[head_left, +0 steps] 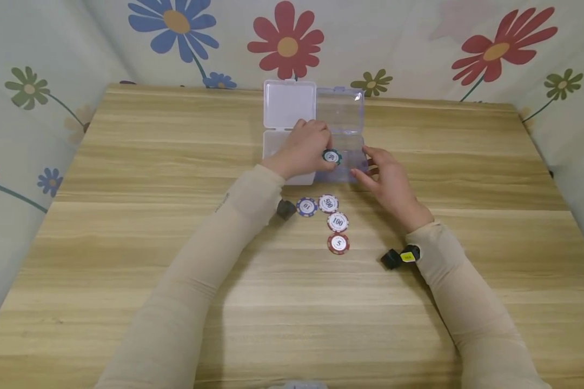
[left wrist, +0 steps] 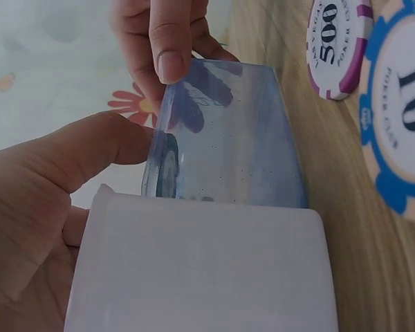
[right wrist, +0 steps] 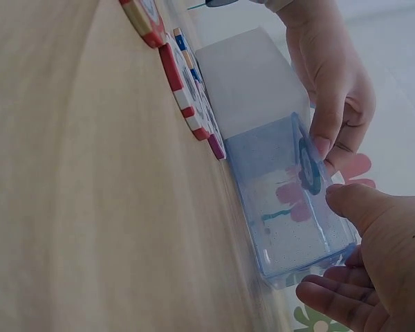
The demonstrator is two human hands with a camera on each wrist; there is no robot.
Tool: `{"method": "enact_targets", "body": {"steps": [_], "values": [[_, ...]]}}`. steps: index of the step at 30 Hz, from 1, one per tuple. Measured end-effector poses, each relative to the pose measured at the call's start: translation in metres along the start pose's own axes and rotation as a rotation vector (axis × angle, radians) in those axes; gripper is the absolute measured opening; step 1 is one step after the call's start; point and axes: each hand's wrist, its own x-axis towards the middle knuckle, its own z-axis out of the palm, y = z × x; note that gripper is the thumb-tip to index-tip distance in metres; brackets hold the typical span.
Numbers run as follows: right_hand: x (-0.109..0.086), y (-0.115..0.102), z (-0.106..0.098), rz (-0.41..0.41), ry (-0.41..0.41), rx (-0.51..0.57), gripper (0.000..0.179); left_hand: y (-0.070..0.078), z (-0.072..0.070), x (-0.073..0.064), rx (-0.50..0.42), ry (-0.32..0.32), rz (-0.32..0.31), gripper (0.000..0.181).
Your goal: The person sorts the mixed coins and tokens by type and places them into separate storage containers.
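Note:
My left hand (head_left: 307, 146) pinches a green-edged poker chip (head_left: 332, 156) between thumb and fingers. The chip stands within the mouth of a clear bluish plastic box (right wrist: 277, 228), near its rim. My right hand (head_left: 391, 183) holds that box at its right end, thumb on the near corner and fingers on the far side. Left of it, touching, is an open white box (head_left: 290, 105), partly covered by my left hand; its inside is hidden. In front lie a blue chip (head_left: 306, 207) marked 10, a purple-edged 500 chip (head_left: 328, 203), a 100 chip (head_left: 338, 222) and a red 5 chip (head_left: 338, 243).
Both boxes have hinged lids, the clear lid (head_left: 339, 111) tipped back toward the wall. The wooden table (head_left: 175, 162) ends close behind them at a flowered cloth (head_left: 409, 43). Dark wrist cameras (head_left: 391, 259) hang at the cuffs. A pale object (head_left: 299, 384) shows at the bottom edge.

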Motion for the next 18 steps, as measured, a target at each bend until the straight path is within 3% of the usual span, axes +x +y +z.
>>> {"method": "enact_targets", "body": {"steps": [18], "values": [[0.0003, 0.0008, -0.0007, 0.008, -0.006, 0.0, 0.062, -0.0006, 0.0038, 0.0028, 0.001, -0.007, -0.008, 0.042]]}}
